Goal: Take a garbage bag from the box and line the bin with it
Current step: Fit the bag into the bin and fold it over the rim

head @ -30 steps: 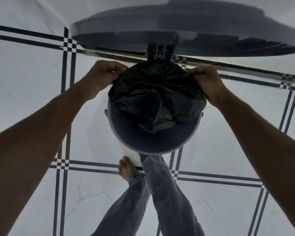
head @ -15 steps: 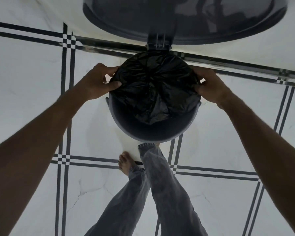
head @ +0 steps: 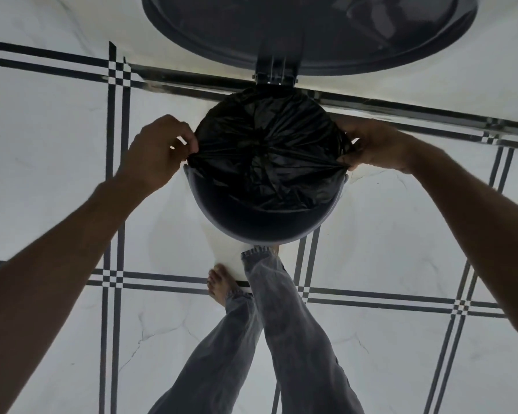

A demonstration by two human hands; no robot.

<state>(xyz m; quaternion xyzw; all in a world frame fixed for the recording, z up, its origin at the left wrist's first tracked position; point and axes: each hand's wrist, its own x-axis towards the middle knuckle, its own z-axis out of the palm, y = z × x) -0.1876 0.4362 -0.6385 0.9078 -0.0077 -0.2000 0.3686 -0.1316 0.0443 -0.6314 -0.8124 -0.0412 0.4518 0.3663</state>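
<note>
A round dark grey bin (head: pixel 263 228) stands on the tiled floor below me, its lid (head: pixel 308 31) swung up and open at the back. A black garbage bag (head: pixel 266 150) fills the bin's mouth and covers the far half of the rim; the near rim is bare. My left hand (head: pixel 156 150) pinches the bag's edge at the bin's left side. My right hand (head: pixel 374 144) pinches the bag's edge at the right side. The bag is stretched taut between both hands. No box is in view.
The floor is white marble tile (head: pixel 42 150) with black double lines. A dark strip along the wall base (head: pixel 401 107) runs behind the bin. My legs in grey jeans (head: pixel 281 324) and a bare foot (head: pixel 220 283) stand just in front of the bin.
The bag has spread over the far rim. Both hands have slid down the bin's sides toward me and now pinch the bag's edge at mid-rim. The lid has swung further up.
</note>
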